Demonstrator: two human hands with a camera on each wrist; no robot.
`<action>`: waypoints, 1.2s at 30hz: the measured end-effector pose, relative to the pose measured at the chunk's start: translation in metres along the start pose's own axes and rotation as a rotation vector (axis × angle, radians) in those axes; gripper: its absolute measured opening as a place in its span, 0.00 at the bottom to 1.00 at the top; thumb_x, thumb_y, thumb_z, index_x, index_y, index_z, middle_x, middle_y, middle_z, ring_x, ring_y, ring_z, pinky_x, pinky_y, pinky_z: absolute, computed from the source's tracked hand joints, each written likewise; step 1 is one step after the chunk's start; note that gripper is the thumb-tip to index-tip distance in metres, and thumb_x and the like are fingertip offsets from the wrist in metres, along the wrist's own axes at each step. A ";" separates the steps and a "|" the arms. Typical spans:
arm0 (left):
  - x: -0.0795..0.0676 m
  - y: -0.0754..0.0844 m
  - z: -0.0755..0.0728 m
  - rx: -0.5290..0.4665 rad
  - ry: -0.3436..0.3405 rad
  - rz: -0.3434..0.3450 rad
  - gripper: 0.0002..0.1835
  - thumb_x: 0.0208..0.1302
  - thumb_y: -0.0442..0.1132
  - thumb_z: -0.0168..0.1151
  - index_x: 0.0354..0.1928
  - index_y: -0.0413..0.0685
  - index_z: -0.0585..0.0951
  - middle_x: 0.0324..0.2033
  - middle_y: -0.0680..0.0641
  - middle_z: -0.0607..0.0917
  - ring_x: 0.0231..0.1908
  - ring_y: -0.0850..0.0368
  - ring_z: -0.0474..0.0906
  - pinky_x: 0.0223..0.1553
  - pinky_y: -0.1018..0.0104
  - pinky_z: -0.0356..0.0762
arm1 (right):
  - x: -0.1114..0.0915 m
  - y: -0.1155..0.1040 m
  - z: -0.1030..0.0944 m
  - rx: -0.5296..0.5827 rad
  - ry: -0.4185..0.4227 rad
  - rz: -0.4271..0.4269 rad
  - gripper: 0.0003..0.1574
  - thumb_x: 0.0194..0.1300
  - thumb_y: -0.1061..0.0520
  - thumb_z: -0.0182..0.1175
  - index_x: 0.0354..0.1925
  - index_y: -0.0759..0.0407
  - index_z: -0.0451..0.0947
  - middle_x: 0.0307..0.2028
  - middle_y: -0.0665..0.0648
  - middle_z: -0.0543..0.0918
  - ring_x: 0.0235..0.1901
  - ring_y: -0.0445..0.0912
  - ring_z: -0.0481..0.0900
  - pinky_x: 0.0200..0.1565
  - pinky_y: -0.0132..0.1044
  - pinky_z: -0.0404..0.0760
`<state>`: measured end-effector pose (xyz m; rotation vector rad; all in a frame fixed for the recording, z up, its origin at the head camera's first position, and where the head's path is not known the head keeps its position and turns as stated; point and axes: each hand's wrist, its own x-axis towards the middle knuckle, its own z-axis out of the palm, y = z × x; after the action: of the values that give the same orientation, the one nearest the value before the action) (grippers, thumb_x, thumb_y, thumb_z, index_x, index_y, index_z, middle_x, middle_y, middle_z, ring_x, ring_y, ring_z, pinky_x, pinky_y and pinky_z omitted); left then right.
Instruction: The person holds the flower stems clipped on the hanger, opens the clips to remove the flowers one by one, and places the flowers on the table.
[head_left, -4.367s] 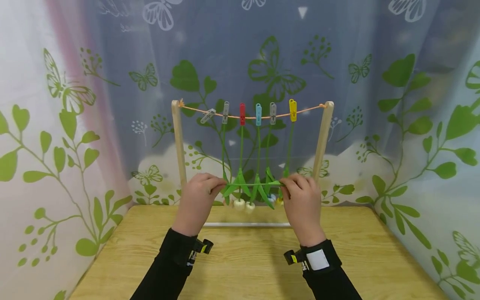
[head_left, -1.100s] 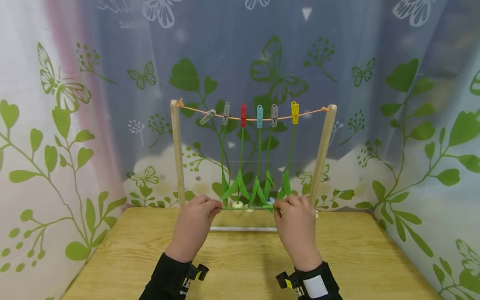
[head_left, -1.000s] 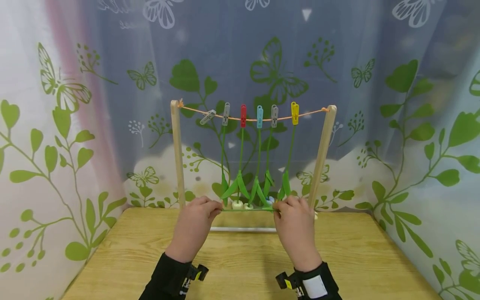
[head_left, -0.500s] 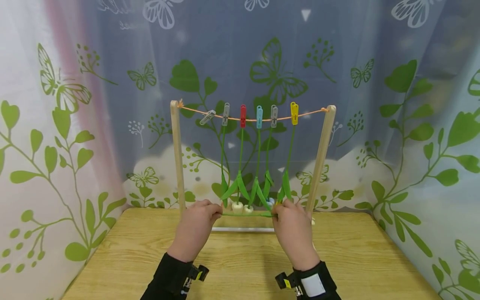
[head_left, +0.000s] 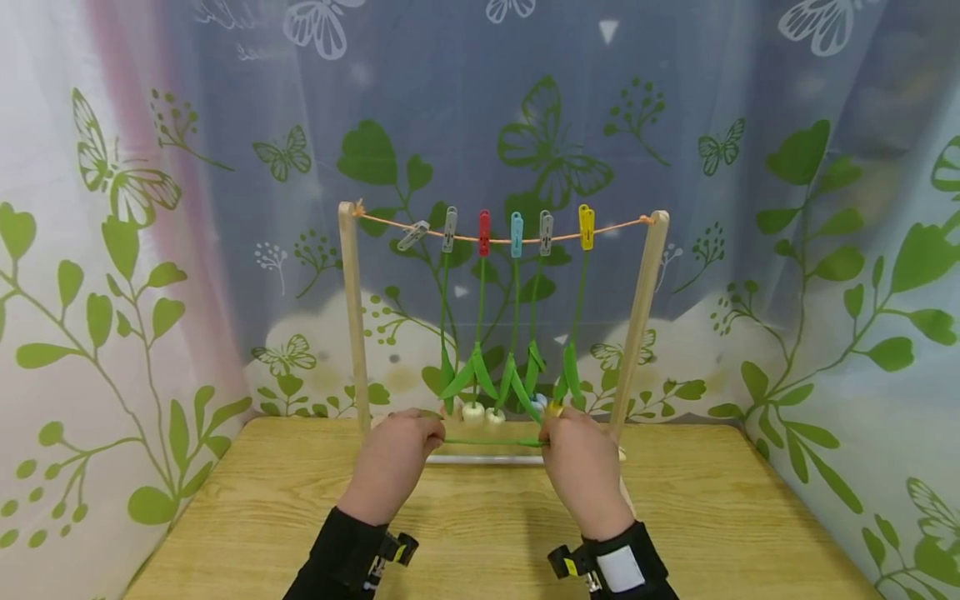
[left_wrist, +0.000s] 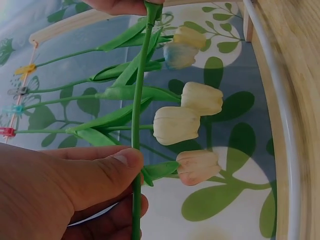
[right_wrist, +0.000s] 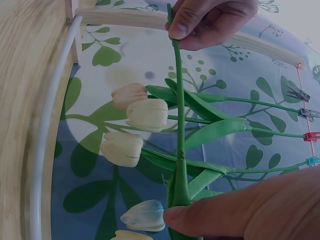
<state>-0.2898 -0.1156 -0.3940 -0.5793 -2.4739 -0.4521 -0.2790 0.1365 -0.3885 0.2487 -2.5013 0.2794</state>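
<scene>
My left hand [head_left: 397, 458] pinches the stem of an artificial tulip [left_wrist: 137, 107] between thumb and fingers, near the stem's bare end. My right hand [head_left: 585, 467] grips the same tulip where its leaves start. The stem lies level between the hands. Its flower is mostly hidden; a pale bit shows past my right hand. Behind it, several tulips hang head down by clothespins from an orange string [head_left: 468, 239]: white tulips [left_wrist: 176, 126], a pinkish one [left_wrist: 199, 167], a blue-white one [right_wrist: 143, 216] and a yellow one. A grey clothespin [head_left: 413, 236] at the left tilts with no stem in it.
The string is tied between two wooden posts [head_left: 643, 317] of a frame. A white bar [head_left: 487, 459] runs low across the frame. All of it stands on a wood-grain table [head_left: 480, 533], with leaf-and-butterfly curtains [head_left: 465, 100] behind and at both sides.
Both hands, holding the tulip, have come down from in front of the hanging leaves to just above the white bar. The clothespins and hanging tulips keep their order.
</scene>
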 end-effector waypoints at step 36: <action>-0.007 -0.022 0.042 -0.099 -0.302 0.003 0.12 0.63 0.31 0.72 0.26 0.55 0.84 0.26 0.56 0.84 0.25 0.64 0.75 0.27 0.69 0.74 | -0.008 0.007 0.037 0.009 -0.247 -0.036 0.27 0.53 0.73 0.69 0.11 0.46 0.75 0.16 0.45 0.76 0.17 0.39 0.64 0.14 0.32 0.62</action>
<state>-0.3140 -0.1188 -0.4351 -0.7384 -2.7469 -0.5204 -0.2947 0.1350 -0.4232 0.3509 -2.7363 0.2581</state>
